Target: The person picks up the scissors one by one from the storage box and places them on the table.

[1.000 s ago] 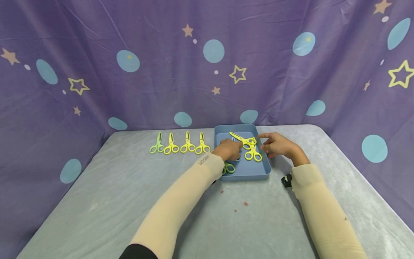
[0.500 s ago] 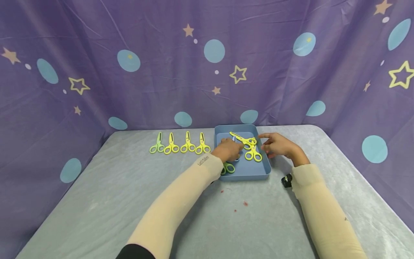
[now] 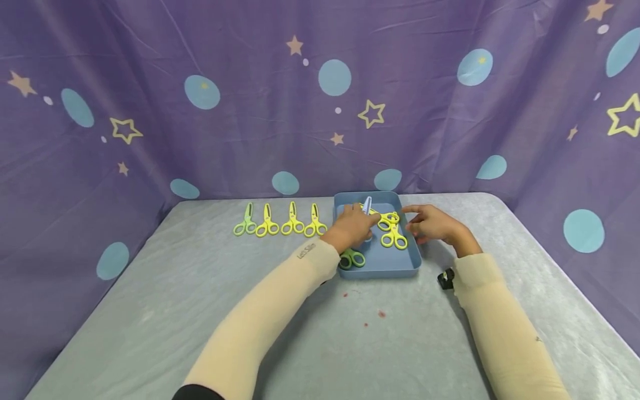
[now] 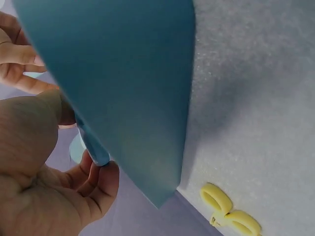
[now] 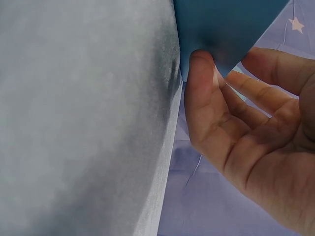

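In the head view, my left hand (image 3: pixel 356 226) is over the left part of a blue tray (image 3: pixel 380 274) and grips pale blue scissors (image 3: pixel 368 204). Their blades point away from me, and the hand hides most of the handles. The left wrist view shows a blue handle (image 4: pixel 94 147) between the fingertips and thumb. My right hand (image 3: pixel 434 225) is at the tray's right wall, fingertips touching the outside and rim, without a clear grip. Yellow scissors (image 3: pixel 394 238) lie in the tray with another yellow pair partly overlapping them. Green scissors (image 3: pixel 353 258) lie near its front left corner.
Left of the tray, a row of scissors stands out on the grey cloth: one green pair (image 3: pixel 245 222) and several yellow ones, such as the nearest yellow pair (image 3: pixel 315 223). A purple patterned curtain (image 3: pixel 320 133) hangs behind the table.
The pale blue scissors have come up in my left hand, and their blades now show above the fingers. My right hand stays at the tray's wall. The head view has shifted slightly.
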A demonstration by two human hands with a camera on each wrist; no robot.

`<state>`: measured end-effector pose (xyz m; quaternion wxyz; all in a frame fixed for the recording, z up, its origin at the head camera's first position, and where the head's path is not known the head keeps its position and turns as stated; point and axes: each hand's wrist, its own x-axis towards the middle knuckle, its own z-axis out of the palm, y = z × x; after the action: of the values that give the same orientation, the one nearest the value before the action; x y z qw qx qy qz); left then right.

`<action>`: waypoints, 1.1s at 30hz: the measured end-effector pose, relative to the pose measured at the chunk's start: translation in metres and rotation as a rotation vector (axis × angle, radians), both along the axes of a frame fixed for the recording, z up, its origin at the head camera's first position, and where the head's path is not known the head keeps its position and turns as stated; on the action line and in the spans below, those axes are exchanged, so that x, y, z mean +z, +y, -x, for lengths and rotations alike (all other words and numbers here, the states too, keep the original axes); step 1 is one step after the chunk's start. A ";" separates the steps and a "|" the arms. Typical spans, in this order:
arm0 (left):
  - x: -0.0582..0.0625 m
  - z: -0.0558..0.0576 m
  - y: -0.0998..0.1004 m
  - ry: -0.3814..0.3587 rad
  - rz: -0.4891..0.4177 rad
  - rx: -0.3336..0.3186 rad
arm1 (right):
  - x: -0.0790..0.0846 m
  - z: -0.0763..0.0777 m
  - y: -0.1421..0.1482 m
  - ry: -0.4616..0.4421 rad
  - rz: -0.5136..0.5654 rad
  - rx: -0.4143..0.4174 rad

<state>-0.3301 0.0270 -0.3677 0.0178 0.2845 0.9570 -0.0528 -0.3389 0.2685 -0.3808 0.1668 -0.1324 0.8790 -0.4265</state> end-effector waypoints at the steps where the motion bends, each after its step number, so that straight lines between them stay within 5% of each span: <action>1: 0.000 0.000 -0.001 0.015 0.000 -0.005 | -0.001 0.000 0.000 -0.004 0.001 -0.001; 15: 0.010 -0.009 -0.029 0.229 -0.018 -0.010 | -0.004 -0.002 0.005 0.001 0.009 0.005; 33: 0.001 -0.021 -0.105 0.284 -0.135 -0.048 | 0.001 -0.002 0.002 0.011 0.021 0.025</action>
<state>-0.3096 -0.0783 -0.3667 -0.1380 0.2975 0.9443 -0.0286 -0.3368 0.2705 -0.3799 0.1657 -0.1476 0.8737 -0.4329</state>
